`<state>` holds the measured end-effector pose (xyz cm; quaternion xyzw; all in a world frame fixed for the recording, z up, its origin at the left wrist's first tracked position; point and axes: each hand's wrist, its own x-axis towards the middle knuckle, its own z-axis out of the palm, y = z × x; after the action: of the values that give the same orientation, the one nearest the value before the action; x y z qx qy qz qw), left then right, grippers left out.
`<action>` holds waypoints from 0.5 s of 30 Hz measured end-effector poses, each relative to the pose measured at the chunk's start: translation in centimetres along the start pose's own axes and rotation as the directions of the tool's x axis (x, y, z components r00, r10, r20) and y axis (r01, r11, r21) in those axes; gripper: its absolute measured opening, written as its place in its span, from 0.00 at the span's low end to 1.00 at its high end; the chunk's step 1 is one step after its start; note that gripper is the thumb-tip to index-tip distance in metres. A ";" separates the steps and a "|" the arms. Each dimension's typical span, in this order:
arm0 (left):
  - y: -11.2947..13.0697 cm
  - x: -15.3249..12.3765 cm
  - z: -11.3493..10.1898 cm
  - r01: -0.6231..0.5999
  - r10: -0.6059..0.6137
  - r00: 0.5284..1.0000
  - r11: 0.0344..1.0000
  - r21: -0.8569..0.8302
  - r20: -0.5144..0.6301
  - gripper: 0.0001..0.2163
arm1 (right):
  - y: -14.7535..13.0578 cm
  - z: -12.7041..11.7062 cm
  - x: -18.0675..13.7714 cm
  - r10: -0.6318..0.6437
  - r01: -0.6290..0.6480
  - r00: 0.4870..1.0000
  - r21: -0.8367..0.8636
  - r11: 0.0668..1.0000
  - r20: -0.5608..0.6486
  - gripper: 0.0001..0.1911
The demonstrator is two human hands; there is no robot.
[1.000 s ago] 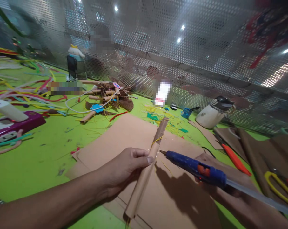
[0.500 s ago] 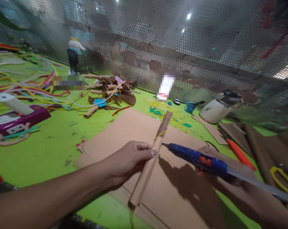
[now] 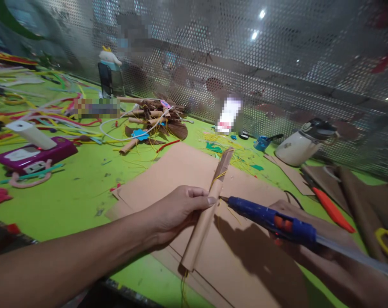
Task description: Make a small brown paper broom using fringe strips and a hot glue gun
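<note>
My left hand is closed around a rolled tube of brown paper, thumb on top. The tube slants away from me; yellow string crosses its upper part, and a darker pleated brown piece sticks out of its far end. More string hangs from the near end. In my right hand is a blue glue gun, with a clear glue stick out of its back. The nozzle is at the tube's right side, close to my left thumb; whether it touches I cannot tell. Brown paper sheets lie beneath.
On the green table stand a purple power strip at left and a cream jug at right. Brown rolled pieces are heaped at the back. An orange-handled cutter and yellow-handled scissors lie at right.
The whole view has shifted slightly, so everything sits a little further right. Both hands keep their holds, and the nozzle stays beside the tube.
</note>
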<state>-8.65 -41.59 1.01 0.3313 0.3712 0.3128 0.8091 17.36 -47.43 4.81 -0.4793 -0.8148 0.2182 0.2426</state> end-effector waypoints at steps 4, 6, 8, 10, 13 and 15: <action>0.1 0.0 0.1 -0.003 0.003 1.000 1.000 -0.010 -0.005 0.08 | -1.7 0.0 1.2 -0.052 0.046 0.996 0.076 0.996 0.075 0.11; 0.1 0.0 0.1 -0.008 0.008 1.000 1.000 -0.002 -0.009 0.09 | -2.3 0.1 1.6 -0.044 0.038 0.996 0.078 0.996 0.077 0.11; 0.1 0.0 0.1 -0.011 0.011 1.000 1.000 0.009 -0.008 0.09 | -2.4 0.3 1.6 -0.043 0.037 0.997 0.082 0.996 0.068 0.11; 0.0 0.1 0.0 -0.011 0.011 1.000 1.000 0.009 0.002 0.10 | -2.1 0.3 1.4 -0.041 0.035 0.997 0.094 0.995 0.067 0.11; 0.0 0.2 -0.1 -0.007 0.007 1.000 1.000 0.002 0.000 0.09 | -1.8 0.1 1.2 -0.033 0.029 0.999 0.099 0.995 0.041 0.12; 0.0 0.2 -0.2 -0.007 0.007 1.000 1.000 0.002 -0.008 0.09 | -2.0 0.0 1.4 -0.030 0.026 0.999 0.088 0.996 0.042 0.12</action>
<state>-8.69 -41.36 0.84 0.3321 0.3737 0.3164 0.8062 15.43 -47.12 6.24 -0.4520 -0.8162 0.2604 0.2486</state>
